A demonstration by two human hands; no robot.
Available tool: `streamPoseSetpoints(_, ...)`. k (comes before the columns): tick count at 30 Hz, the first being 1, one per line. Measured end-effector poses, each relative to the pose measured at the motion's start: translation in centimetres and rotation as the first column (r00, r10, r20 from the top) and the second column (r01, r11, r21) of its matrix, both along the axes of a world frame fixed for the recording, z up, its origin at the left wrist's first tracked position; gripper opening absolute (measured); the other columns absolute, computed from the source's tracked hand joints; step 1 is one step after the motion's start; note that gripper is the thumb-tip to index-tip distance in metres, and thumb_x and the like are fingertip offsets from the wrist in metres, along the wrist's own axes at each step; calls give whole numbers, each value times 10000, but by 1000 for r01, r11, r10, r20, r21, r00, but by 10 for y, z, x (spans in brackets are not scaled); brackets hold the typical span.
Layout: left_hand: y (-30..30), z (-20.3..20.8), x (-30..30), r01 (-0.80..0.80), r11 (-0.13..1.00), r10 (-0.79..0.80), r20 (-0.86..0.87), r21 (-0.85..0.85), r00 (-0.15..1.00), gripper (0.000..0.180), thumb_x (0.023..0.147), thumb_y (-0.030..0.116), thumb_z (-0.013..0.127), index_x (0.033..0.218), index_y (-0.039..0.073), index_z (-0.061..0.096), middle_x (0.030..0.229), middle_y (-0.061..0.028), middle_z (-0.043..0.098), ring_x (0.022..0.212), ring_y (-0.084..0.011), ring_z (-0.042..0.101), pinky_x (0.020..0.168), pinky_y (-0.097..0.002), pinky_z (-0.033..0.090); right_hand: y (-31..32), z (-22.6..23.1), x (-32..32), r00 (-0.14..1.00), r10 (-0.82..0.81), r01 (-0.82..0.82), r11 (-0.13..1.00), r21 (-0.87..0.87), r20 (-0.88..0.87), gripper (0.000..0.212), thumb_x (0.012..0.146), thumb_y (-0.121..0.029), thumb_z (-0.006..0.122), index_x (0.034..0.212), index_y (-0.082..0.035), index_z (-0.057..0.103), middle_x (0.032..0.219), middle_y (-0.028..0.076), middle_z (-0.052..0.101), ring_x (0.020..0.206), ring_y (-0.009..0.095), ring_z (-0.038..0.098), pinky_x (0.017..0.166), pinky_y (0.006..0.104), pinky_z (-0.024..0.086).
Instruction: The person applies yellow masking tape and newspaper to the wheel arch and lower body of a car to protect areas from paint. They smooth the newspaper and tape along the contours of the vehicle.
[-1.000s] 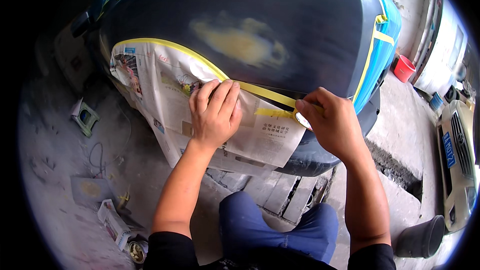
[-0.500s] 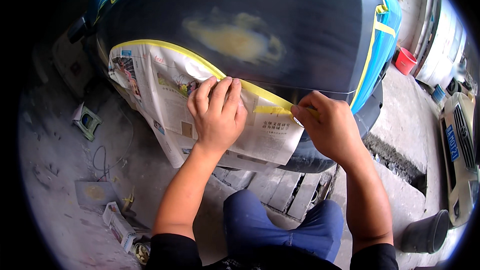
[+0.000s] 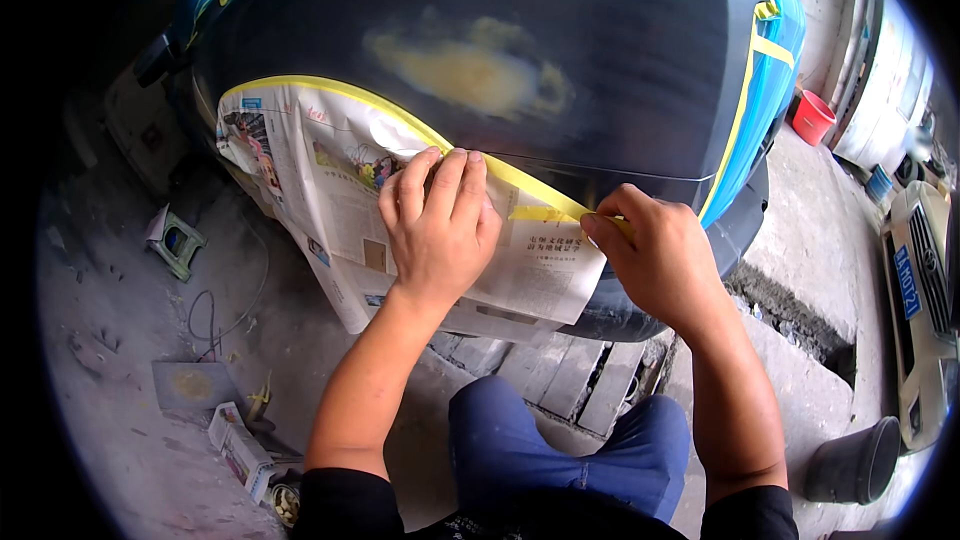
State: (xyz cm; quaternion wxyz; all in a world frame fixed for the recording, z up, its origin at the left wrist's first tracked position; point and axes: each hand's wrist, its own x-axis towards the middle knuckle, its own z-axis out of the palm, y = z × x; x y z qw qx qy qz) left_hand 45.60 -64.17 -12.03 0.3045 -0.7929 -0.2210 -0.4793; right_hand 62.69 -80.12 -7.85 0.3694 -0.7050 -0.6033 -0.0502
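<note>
A sheet of newspaper (image 3: 345, 210) hangs against the dark car body panel (image 3: 590, 50). Yellow masking tape (image 3: 350, 95) runs in a curve along the paper's upper edge and onto the panel. My left hand (image 3: 440, 225) lies over the paper, its outstretched fingertips pressing at the taped edge. Farther right, my right hand (image 3: 655, 250) pinches the strip of tape between thumb and bent fingers at the paper's upper right corner. A shorter piece of tape crosses the paper between my hands. Whether a tape roll sits inside the right palm is hidden.
Blue masking film (image 3: 765, 110) edged with yellow tape covers the car's right side. On the right are a red bucket (image 3: 812, 118), a black bucket (image 3: 853, 465) and another car's front (image 3: 920, 310). A trench (image 3: 800, 330) cuts the floor. A green stand (image 3: 178, 243) is at left.
My left hand has shifted very slightly to the right along the taped edge. The right hand keeps its pinch almost in the same place, and the view has moved a little.
</note>
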Motion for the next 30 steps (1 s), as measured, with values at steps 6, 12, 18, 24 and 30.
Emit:
streamPoseSetpoints(6, 0, 0, 0, 44, 999, -44, 15, -20, 999, 421, 753, 128, 643, 1171, 92, 680, 1187, -39, 629, 1177, -274, 518, 997, -447, 342, 1, -1, -1, 999, -22, 22, 1000, -11, 29, 234, 899, -265, 646, 840, -41, 613, 651, 167, 635, 635, 359, 655, 593, 444, 512)
streamPoseSetpoints(12, 5, 0, -6, 73, 997, -73, -4, -22, 997, 462, 750, 105, 639, 1211, 103, 664, 1210, -36, 625, 1191, -278, 515, 1002, -440, 340, -1, -8, -4, 996, -11, 11, 1000, -2, 92, 228, 898, -261, 655, 852, -43, 604, 645, 162, 634, 625, 359, 651, 578, 446, 510)
streamPoseSetpoints(18, 5, -3, -3, 41, 999, -41, -25, 17, 999, 465, 763, 125, 633, 1225, 80, 650, 1218, -56, 620, 1194, -283, 519, 993, -460, 351, -2, -9, -8, 995, -25, 29, 999, -41, 93, 213, 898, -240, 666, 860, -35, 624, 645, 165, 634, 634, 365, 650, 586, 441, 499)
streamPoseSetpoints(24, 0, -10, 5, -21, 999, 23, -33, 40, 999, 484, 779, 161, 621, 1244, 26, 615, 1267, -117, 584, 1209, -293, 510, 1009, -482, 348, -3, -6, -1, 990, -36, 28, 998, 60, 135, 238, 905, -260, 644, 831, -47, 568, 668, 149, 643, 597, 355, 643, 548, 449, 507)
streamPoseSetpoints(30, -2, -17, 9, -53, 998, 53, -29, 29, 998, 533, 789, 190, 621, 1288, 8, 576, 1280, -143, 562, 1228, -325, 486, 1036, -510, 333, -6, 3, -6, 970, -64, 42, 994, 99, 236, 244, 900, -250, 647, 798, -51, 551, 657, 128, 632, 571, 341, 633, 528, 436, 506)
